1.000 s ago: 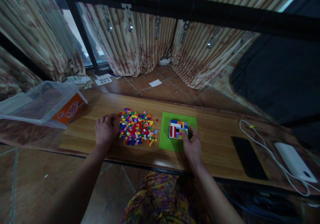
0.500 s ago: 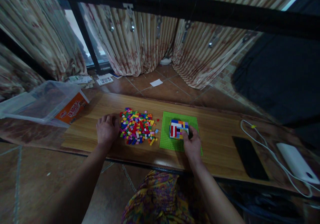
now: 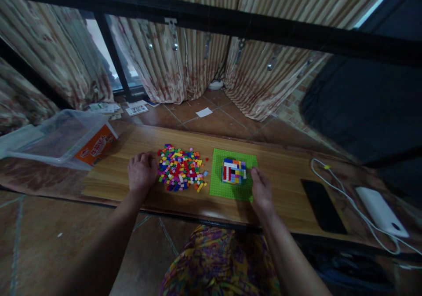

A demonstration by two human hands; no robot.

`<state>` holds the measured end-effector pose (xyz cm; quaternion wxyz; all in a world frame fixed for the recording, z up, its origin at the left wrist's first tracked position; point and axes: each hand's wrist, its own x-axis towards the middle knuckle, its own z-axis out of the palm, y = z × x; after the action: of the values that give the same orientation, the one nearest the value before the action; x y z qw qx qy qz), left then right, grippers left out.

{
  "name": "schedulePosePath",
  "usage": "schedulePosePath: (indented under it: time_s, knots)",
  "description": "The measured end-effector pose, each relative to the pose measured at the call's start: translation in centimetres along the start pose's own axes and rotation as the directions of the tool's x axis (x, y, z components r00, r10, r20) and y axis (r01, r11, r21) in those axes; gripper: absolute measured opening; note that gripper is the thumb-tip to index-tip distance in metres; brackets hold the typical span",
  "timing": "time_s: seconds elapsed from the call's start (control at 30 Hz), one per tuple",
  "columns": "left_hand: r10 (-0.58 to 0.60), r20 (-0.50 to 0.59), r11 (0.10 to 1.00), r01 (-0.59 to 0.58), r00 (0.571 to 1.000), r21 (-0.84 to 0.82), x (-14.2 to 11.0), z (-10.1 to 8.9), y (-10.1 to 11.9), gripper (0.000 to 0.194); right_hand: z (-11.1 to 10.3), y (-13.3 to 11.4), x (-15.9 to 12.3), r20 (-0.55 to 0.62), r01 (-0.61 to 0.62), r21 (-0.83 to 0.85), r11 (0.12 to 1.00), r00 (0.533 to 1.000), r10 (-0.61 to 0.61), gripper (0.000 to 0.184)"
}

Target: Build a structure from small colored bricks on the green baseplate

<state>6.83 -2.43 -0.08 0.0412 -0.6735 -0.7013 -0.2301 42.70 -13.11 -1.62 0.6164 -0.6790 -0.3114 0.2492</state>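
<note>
My left hand (image 3: 142,172) rests on the table with its fingers loosely bent, holding nothing visible. Just right of it lies a spread pile of small colourful toy bricks (image 3: 180,168). Farther right is a green baseplate (image 3: 217,188), and on it stands a boxy build of bricks (image 3: 234,171) in white, red, blue, orange and yellow. Beside the baseplate's right edge is my right hand (image 3: 262,188), apart from the build, its fingers loosely extended and no brick visible in them. Whether its fingertips touch the plate is hard to see.
A clear plastic bin (image 3: 59,137) with an orange label stands at the table's left end. On the right lie a black phone (image 3: 323,206), a white power bank (image 3: 380,210) and a looped white cable (image 3: 346,192). Striped curtains (image 3: 184,63) hang behind.
My right hand has drawn back from the brick build to the right edge of the baseplate. My left hand stays in place. The view has shifted slightly.
</note>
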Motion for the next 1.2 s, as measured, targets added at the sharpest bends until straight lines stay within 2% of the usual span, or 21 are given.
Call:
schedulePosePath:
  time_s: [0.1,0.17,0.23,0.3,0.4,0.5,0.57,0.7,0.93,1.1,1.2]
  knots:
    - [0.001,-0.008,1.000,-0.001,1.000,-0.006,0.0,0.1,-0.1,0.031,-0.4,-0.9,-0.5,-0.078,-0.028,-0.020,0.999,0.997,0.026,0.048]
    - [-0.005,-0.016,1.000,0.005,1.000,-0.016,-0.1,0.2,-0.1,0.030,-0.4,-2.1,-1.2,-0.089,0.056,-0.108,0.993,0.994,-0.066,0.047]
    - [-0.007,-0.018,1.000,0.007,1.000,-0.025,-0.2,0.3,-0.1,0.030,-0.1,-3.6,-2.3,-0.061,0.192,-0.229,0.954,0.976,-0.211,0.042]
    - [-0.008,-0.014,1.000,0.007,1.000,-0.028,-0.2,0.3,-0.1,0.029,0.6,-5.1,-3.7,0.020,0.331,-0.279,0.901,0.941,-0.339,0.035]
    - [-0.014,-0.011,1.000,0.013,1.000,-0.027,-0.3,0.3,-0.1,0.028,2.3,-6.4,-6.3,0.249,0.484,-0.279,0.829,0.870,-0.425,0.025]
    - [-0.022,-0.009,0.999,0.022,1.000,-0.026,-0.4,0.2,0.0,0.028,4.1,-6.1,-8.8,0.473,0.579,-0.269,0.770,0.775,-0.418,0.020]
    - [-0.027,-0.005,0.999,0.026,1.000,-0.027,-0.4,0.2,0.0,0.028,5.0,-5.3,-10.0,0.548,0.599,-0.292,0.746,0.744,-0.383,0.019]
    - [-0.024,-0.001,0.999,0.024,1.000,-0.039,-0.4,0.1,0.1,0.028,6.0,-3.8,-11.1,0.596,0.631,-0.350,0.692,0.720,-0.356,0.017]
    - [-0.032,-0.009,0.998,0.032,0.999,-0.053,-0.5,0.1,0.1,0.029,7.7,-3.2,-10.5,0.599,0.679,-0.448,0.582,0.711,-0.368,0.019]
    - [-0.043,0.008,0.997,0.043,0.999,-0.065,-0.4,0.1,0.1,0.029,8.4,-3.0,-10.3,0.610,0.696,-0.443,0.565,0.696,-0.379,0.017]
    - [-0.037,0.005,0.998,0.037,0.999,-0.059,-0.4,0.0,0.1,0.028,8.1,-3.0,-10.3,0.601,0.688,-0.443,0.576,0.704,-0.378,0.017]
